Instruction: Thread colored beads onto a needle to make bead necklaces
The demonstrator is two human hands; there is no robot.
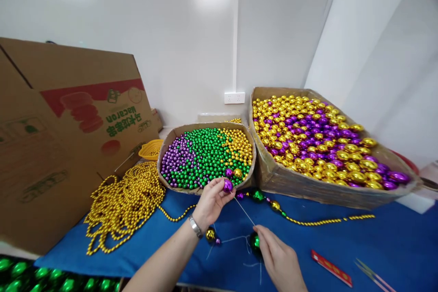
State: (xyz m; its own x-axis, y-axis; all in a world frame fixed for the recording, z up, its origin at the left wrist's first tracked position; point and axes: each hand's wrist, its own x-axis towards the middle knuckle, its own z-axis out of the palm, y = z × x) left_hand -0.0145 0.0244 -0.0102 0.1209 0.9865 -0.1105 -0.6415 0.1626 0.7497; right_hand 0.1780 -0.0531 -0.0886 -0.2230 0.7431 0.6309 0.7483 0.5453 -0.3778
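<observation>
"Right hand [278,255], head view: what state?"
"Nearly closed; it pinched pale thread [244,211] beside a green ball [255,241]."
"And the left hand [212,200]?"
"Fingertips closed, it gripped a purple bead [227,185] near the tray [191,190]."
"Handling?"
"Apparently light, hard, slippery; its sides looked the best hold."

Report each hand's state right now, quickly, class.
Left hand: closed, holding a shiny purple bead.
Right hand: closed, holding a thin strand.
</observation>
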